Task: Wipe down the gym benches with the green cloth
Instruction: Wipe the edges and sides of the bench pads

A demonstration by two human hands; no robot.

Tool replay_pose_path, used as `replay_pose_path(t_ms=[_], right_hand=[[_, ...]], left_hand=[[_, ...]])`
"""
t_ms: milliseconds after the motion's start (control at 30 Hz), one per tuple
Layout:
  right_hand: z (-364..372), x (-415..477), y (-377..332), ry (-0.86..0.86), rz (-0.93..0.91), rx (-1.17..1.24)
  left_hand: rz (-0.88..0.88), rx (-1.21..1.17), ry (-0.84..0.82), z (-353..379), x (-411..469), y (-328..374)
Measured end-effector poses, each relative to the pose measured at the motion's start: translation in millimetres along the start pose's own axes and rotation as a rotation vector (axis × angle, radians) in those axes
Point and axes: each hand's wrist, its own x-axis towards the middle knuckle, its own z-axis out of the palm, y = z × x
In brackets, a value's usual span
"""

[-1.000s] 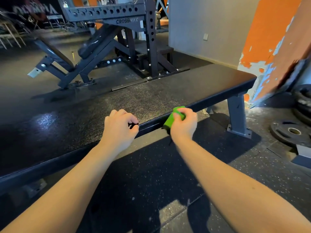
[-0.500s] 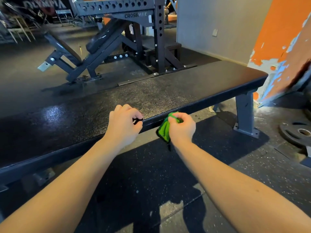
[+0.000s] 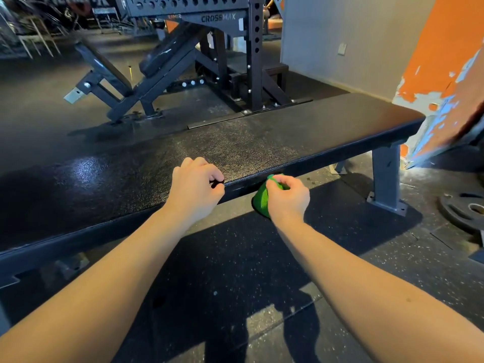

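Bench [image 3: 262,142] padding, black and pebbled, runs across our view from the far left edge, low, to its right end under the orange wall, with a patch of glare on its left part. Behind it on the left, an inclined bench [image 3: 162,61] slopes up on a dark metal frame, standing well apart on the floor.

Our left hand [image 3: 195,189] sits at the near edge of the flat bench, about midway along it. Its fingers are curled in, knuckles up, with the thumb close to the fingertips. A small dark spot shows between them, and we cannot tell whether the hand pinches anything or whether that is just the bench seen through the gap.

Just to the right, the green cloth [image 3: 260,199] is bunched against the front side of the bench, its lower part hanging below the edge. Our right hand [image 3: 289,199] grips it, fingers and thumb curled round the top of the bundle, pressing it to the side of the padding.

Beyond the bench, a black rack [image 3: 255,48] with rows of holes stands upright. Further right, the grey bench leg [image 3: 385,174] drops to a flat foot on the speckled floor [image 3: 235,258]. A weight plate [image 3: 461,208] lies flat near the right edge, below the orange wall [image 3: 440,48] with its peeling paint.
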Motion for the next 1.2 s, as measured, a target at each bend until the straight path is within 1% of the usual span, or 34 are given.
replay_pose_path(t_ms=[67,133,200,267,433,500,633,700,767,833,900,933,1000,1100,1167,1200], right_hand=[[15.5,-13.4,-1.3,-0.011,0.013,0.035],[27.6,-28.8,-0.3,-0.074,-0.016,0.043],[28.7,-33.9,1.3,-0.136,-0.059,0.019],[19.5,-26.3,1.7,-0.15,-0.079,-0.011],[2.0,1.4,0.9,0.009,0.031,0.042],[12.3,-9.6,-1.8,0.013,0.03,0.065],[35.7,-42.7,-0.9,-0.147,-0.027,0.046],[28.1,-37.7,-1.3,-0.164,-0.056,0.016],[13.5,-18.2,-1.9,-0.104,-0.043,0.006],[3.1,2.6,-0.7,0.006,0.022,0.049],[6.9,5.8,1.1,0.081,0.068,0.09],[13.5,-0.8,0.5,0.086,0.08,0.109],[33.1,-22.5,4.3,0.011,0.062,0.147],[51.5,-51.7,9.9,-0.173,-0.018,0.118],[48.2,-48.9,8.1,-0.206,-0.027,0.097],[42.3,-42.3,7.2,-0.191,-0.031,0.076]], left_hand=[[0.002,0.011,0.0,0.2,-0.5,0.3],[0.0,0.007,0.009,1.3,-0.4,1.1],[-0.008,0.005,0.016,2.0,0.6,2.3],[-0.015,-0.005,0.012,3.1,1.0,3.6],[-0.005,-0.005,0.001,2.0,0.4,3.7],[0.004,0.012,0.002,0.8,-1.1,1.4],[0.003,0.037,0.012,-0.5,-1.2,-0.8],[0.003,0.021,0.013,-1.5,-0.8,-0.3],[0.005,0.02,0.001,-3.3,-1.1,0.5],[0.006,0.029,-0.004,-6.2,-2.6,0.4],[0.001,0.044,-0.013,-9.7,-4.8,-1.7],[-0.006,0.049,-0.019,-10.8,-5.4,-3.5],[-0.015,0.051,-0.025,-12.9,-6.1,-7.2],[-0.022,0.036,-0.009,-11.9,-5.7,-9.0],[-0.026,0.029,-0.01,-12.3,-4.8,-7.5],[-0.026,0.031,-0.017,-12.6,-4.8,-6.7]])
